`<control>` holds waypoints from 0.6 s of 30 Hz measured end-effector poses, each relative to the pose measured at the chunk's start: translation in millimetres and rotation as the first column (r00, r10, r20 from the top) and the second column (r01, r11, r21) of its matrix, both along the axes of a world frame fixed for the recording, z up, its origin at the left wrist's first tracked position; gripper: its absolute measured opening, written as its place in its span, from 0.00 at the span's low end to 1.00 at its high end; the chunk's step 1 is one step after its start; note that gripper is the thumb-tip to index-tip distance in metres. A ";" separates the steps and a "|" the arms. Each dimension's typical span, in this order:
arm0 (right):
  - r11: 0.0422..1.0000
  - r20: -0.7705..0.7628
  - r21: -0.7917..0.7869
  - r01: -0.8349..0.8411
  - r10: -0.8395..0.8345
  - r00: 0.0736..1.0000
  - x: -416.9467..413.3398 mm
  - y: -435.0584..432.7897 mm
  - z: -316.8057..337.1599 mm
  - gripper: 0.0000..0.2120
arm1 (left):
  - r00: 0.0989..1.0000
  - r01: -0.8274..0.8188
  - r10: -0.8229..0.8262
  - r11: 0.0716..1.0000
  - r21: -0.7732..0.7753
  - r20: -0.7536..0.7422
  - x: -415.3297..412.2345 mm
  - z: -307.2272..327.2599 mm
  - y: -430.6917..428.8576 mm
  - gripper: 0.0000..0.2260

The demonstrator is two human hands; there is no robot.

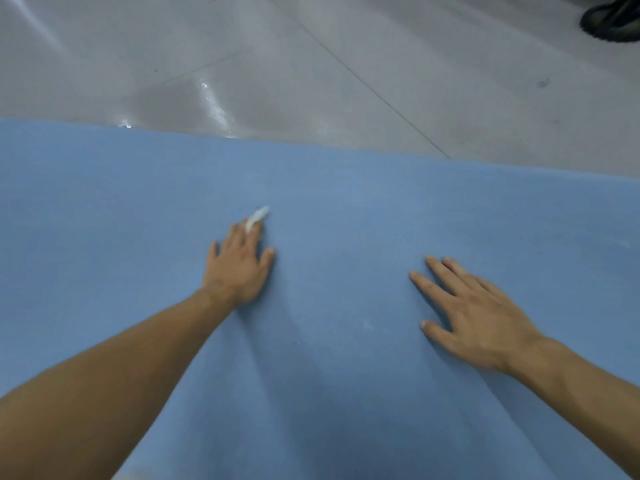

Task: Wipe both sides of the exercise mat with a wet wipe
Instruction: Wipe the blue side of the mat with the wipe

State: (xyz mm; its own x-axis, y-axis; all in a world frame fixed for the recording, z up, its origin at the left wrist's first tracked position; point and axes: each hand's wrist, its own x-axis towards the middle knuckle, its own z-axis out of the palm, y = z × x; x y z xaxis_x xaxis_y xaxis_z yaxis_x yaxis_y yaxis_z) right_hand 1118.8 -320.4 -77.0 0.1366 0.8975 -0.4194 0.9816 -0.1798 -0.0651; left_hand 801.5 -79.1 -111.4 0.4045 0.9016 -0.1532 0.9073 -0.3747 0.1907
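Note:
A light blue exercise mat (346, 202) lies flat on the floor and fills the lower two thirds of the view. My left hand (239, 265) lies palm down on it near the middle, pressing a small white wet wipe (258, 214) under its fingers; only a crumpled tip of the wipe sticks out past the fingertips. My right hand (474, 313) rests flat on the mat to the right, fingers spread and straight, holding nothing.
Grey glossy floor tiles (311, 64) lie beyond the mat's far edge, with a wet sheen near that edge. A dark shoe (613, 19) sits at the top right corner.

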 end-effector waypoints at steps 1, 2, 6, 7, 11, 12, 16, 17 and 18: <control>1.000 -0.001 -0.012 -0.021 0.021 1.000 -1.4 4.0 2.1 0.45 | 0.994 -0.105 0.105 0.994 -0.003 0.003 -11.8 1.8 9.8 0.31; 0.999 -0.001 -0.019 -0.026 0.026 1.000 -3.1 7.0 4.0 0.45 | 0.978 -0.206 0.206 0.978 -0.022 -0.005 -20.6 3.1 17.5 0.32; 0.999 -0.003 -0.033 -0.004 0.004 1.000 -7.9 11.7 3.6 0.46 | 0.963 -0.270 0.268 0.960 -0.075 -0.036 -10.2 2.5 22.8 0.33; 0.999 -0.006 -0.034 0.006 -0.006 1.000 -9.2 11.7 2.6 0.46 | 0.974 -0.228 0.227 0.972 -0.064 -0.023 3.8 0.7 19.2 0.33; 0.998 -0.021 -0.041 0.041 -0.042 0.999 -13.5 12.1 1.0 0.46 | 0.999 -0.039 0.037 0.996 -0.078 -0.025 75.7 -3.4 -2.4 0.32; 0.998 -0.022 -0.044 0.047 -0.048 0.999 -13.9 12.7 1.3 0.46 | 0.998 0.057 -0.059 0.995 -0.086 -0.029 92.4 -2.4 -9.4 0.31; 0.997 -0.035 -0.041 0.067 -0.069 0.997 -15.0 13.5 1.1 0.47 | 0.844 0.528 -0.534 0.843 -0.100 -0.045 137.0 5.0 -49.2 0.31; 0.997 -0.036 -0.041 0.071 -0.072 0.997 -15.3 13.7 1.1 0.47 | 0.792 0.601 -0.607 0.793 -0.095 -0.059 141.0 4.7 -57.6 0.30; 0.996 -0.037 -0.041 0.073 -0.075 0.997 -15.7 14.0 1.5 0.47 | 0.762 0.638 -0.644 0.765 -0.084 -0.075 141.9 3.9 -61.4 0.30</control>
State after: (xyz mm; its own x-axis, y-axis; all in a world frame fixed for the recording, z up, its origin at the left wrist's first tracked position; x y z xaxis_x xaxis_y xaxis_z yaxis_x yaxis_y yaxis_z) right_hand 1103.1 -306.4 -75.5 0.1849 0.8681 -0.4607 0.9624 -0.2549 -0.0939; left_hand 943.3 -140.5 -107.5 0.8667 0.4270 -0.2579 0.4731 -0.8676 0.1532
